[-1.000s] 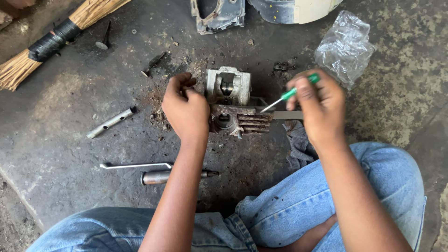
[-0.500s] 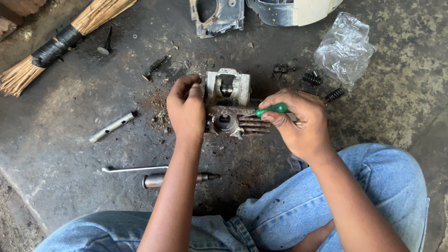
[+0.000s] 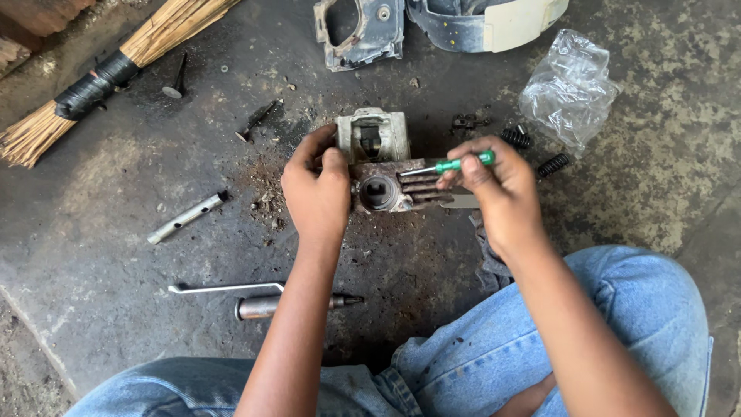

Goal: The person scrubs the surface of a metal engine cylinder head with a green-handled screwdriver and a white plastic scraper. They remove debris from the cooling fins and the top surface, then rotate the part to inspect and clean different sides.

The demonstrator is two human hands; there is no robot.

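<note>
A rusty finned engine part (image 3: 394,189) is lying on the dirty concrete floor (image 3: 116,170) in the middle of the scene, just in front of the person's knees, with a round opening facing up toward the camera. The left hand (image 3: 316,193) is gripping its left end, fingers curled closed over the top edge and thumb pressing beside the opening. The right hand (image 3: 498,185) is pinching a small green-handled screwdriver (image 3: 451,164) between closed fingertips, and the thin shaft is pointing left across the fins toward the top of the part.

The tip looks to be sitting on a grimy, uneven surface, so it could skid off toward the left thumb, which is close by. The part is only being steadied by one hand on loose grit, so a hard push might also twist it out of the grip.

Touching the far side of the part is a pale grey metal housing (image 3: 373,133). To the right, two black coil springs (image 3: 552,164) and a crumpled clear plastic bag (image 3: 570,86) are lying near the right hand, and small dark pieces are scattered between them. Farther away are a grey casing (image 3: 359,35) and a dark cover with a cream panel (image 3: 494,22). On the left are a straw broom (image 3: 116,66), a short metal tube (image 3: 187,217), a thin bent rod (image 3: 224,288) and a thick steel pin (image 3: 289,306). A dark rag (image 3: 486,259) is bunching under the right wrist, against the blue jeans (image 3: 602,332).
</note>
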